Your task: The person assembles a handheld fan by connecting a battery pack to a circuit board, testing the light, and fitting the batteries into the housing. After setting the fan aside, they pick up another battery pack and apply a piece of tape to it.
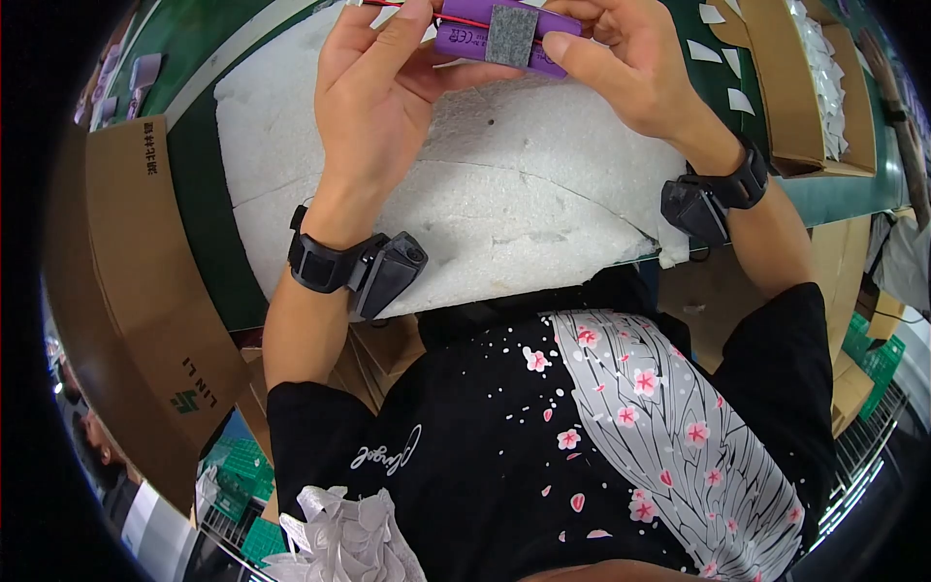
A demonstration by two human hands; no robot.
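Note:
A purple battery pack (463, 41) is held up at the top of the view, above a white foam sheet (543, 184). Around its middle runs a grey felt strip (511, 36). Along the pack lies a red wire (464, 19), with a dark wire near it. My left hand (373, 87) is closed at the pack's left end, thumb and fingers pinching the wires there. At the right end my right hand (640, 73) grips the pack, its thumb pressed on the front face beside the felt. The upper picture edge cuts off some fingertips.
An open cardboard box (776, 87) at the right holds white pieces (819, 87). Small white slips (740, 101) lie beside it on the green table (208, 223). A large cardboard box (145, 252) stands at the left, near another purple pack (145, 73). A person (97, 436) shows at the left rim.

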